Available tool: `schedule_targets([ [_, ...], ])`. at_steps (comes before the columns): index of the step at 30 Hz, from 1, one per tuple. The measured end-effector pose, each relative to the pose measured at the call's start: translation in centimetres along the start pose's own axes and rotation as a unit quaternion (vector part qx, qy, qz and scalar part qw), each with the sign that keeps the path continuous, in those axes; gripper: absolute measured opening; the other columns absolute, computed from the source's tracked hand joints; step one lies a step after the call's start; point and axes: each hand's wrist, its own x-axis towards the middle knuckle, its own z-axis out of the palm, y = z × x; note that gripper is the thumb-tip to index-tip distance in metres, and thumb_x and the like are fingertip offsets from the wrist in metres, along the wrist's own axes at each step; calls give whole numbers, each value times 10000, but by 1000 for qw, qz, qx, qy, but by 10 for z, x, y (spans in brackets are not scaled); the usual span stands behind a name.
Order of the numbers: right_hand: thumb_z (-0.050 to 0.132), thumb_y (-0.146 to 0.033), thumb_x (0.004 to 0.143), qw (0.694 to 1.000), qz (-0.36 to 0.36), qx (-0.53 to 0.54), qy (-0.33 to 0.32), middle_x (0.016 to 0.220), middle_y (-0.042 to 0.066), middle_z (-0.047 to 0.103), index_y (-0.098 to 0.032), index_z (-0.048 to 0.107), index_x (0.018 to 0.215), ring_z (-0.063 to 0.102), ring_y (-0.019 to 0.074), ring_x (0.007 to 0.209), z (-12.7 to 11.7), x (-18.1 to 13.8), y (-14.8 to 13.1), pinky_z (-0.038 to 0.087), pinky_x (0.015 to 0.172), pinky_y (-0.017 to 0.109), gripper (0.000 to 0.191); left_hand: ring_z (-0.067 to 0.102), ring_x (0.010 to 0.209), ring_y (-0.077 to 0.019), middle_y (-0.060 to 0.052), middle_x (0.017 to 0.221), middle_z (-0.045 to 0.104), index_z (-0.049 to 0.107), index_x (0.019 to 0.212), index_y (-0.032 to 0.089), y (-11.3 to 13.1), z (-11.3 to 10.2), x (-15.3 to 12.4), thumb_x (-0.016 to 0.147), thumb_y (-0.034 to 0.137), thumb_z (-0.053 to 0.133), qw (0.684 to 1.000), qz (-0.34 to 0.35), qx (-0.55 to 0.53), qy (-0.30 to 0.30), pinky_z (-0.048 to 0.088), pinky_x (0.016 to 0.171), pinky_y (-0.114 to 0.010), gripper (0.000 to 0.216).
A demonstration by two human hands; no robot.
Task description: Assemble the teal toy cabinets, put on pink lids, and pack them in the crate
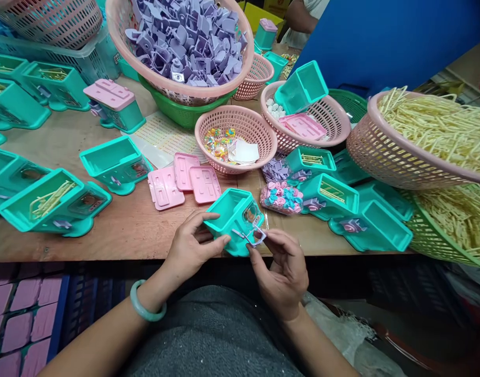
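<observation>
My left hand (193,242) grips a teal plastic toy body (232,215) by its left side, at the near edge of the wooden table (126,225). Against the front of that body, my right hand (281,267) pinches a small lilac plastic piece (256,236). Both hands are closed on what they hold. Three pink lids (184,183) lie flat just behind the teal body. A bag of small pink and blue flower pieces (282,196) lies to its right.
Several teal bodies (51,204) stand left and right. A large pink basket holds lilac parts (185,36); smaller pink baskets (236,137) hold stickers and lids. Baskets of cream sticks (432,131) sit at right. Another person's arm (298,15) shows at the back.
</observation>
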Motion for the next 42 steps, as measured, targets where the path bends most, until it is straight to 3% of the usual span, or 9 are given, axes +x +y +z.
schedule_targets([
  [4,728,-73,868,999,-10,-37,11,1142,86,654,-230,625,1291,690,221,1063,-2,4,-5,653,873,382,463,711,953,-222,-74,1085,661,666,1104,173,1,-1,1,707,405,861,1000,-15,-6,1,645,871,-402,499],
  [10,726,-100,891,991,-75,-95,-59,1071,78,719,-224,642,1261,725,211,976,3,18,-16,647,864,359,399,702,944,-195,-42,1056,645,618,1100,202,4,-2,1,726,357,862,999,-17,-26,-19,629,885,-357,473],
  [18,739,-121,893,991,-72,-99,-48,1059,78,741,-214,641,1262,743,214,971,1,16,-15,653,850,346,393,671,965,-142,-15,1069,532,656,937,204,1,-3,-1,748,251,830,998,51,32,-18,635,837,-245,261],
  [25,736,-103,899,990,-76,-102,-65,1081,99,753,-186,634,1273,752,221,1008,-1,9,-14,656,882,347,396,693,979,-162,-49,1195,523,640,878,188,6,-2,-1,745,257,838,999,28,31,-29,670,815,-286,249],
  [31,738,-112,896,993,-38,-91,-70,1095,90,770,-201,649,1261,765,233,1012,-6,9,-14,667,890,363,386,737,869,-199,-34,1037,594,639,961,212,8,2,-5,747,360,863,999,-36,-8,-35,698,766,-366,343],
  [35,722,-118,907,994,-11,-77,-81,1113,88,773,-221,652,1255,770,245,1007,-9,10,-14,672,900,403,370,755,896,-225,-42,1002,655,656,1002,211,7,4,-5,750,362,870,999,-27,-21,-35,698,785,-376,363],
  [42,707,-76,901,989,-62,-95,-97,1133,105,770,-191,636,1296,754,234,1070,-11,8,-10,644,948,366,417,778,880,-231,-41,1007,668,664,992,200,5,4,-5,732,347,888,999,-23,-21,-27,705,764,-361,373],
])
